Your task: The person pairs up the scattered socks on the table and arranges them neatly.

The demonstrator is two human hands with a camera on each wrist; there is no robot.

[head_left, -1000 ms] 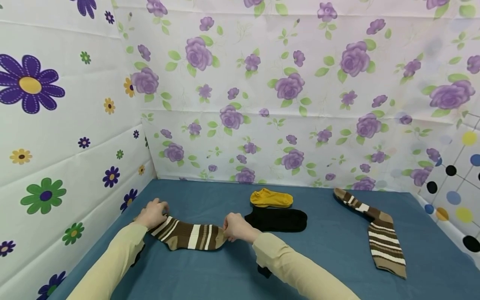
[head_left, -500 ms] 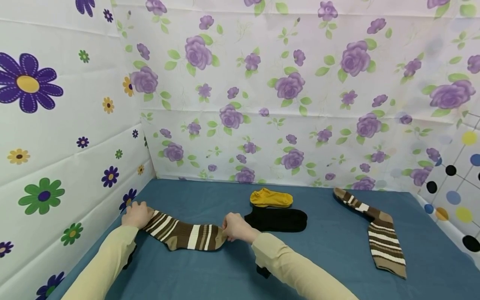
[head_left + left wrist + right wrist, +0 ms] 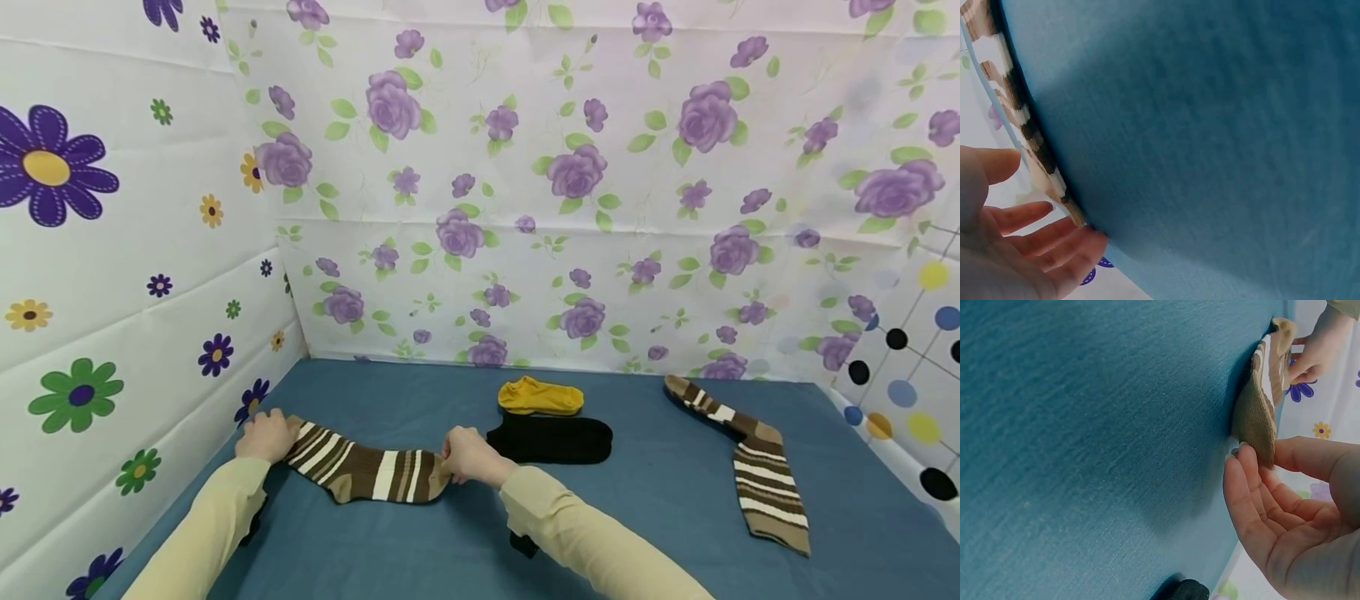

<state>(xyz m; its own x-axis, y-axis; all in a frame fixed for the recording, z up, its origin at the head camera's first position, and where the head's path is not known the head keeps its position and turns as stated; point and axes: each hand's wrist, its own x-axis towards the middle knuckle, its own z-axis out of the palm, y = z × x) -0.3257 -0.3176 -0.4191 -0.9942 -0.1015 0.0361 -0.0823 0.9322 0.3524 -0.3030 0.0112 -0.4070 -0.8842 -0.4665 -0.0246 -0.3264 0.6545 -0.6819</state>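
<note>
A brown, white and tan striped sock [image 3: 375,473] lies flat and stretched out at the left of the blue cloth. My left hand [image 3: 266,435] is at its tan cuff; in the left wrist view the fingers [image 3: 1054,240] touch the surface by the cuff edge, thumb apart from them. At the other end, my right hand [image 3: 474,457] pinches the tan toe between thumb and fingers [image 3: 1250,465]. A second striped sock [image 3: 768,467] lies bent at the right. Behind my right hand are a black sock [image 3: 558,439] and a yellow sock [image 3: 540,396].
Blue cloth [image 3: 660,517] covers the table. A flower-printed sheet [image 3: 480,167] stands along the back, another sheet [image 3: 150,333] with daisies on the left, and a dotted one [image 3: 915,383] on the right.
My left hand has moved left along the sock to its cuff, uncovering more stripes. My right hand stays at the toe. The other socks have not moved.
</note>
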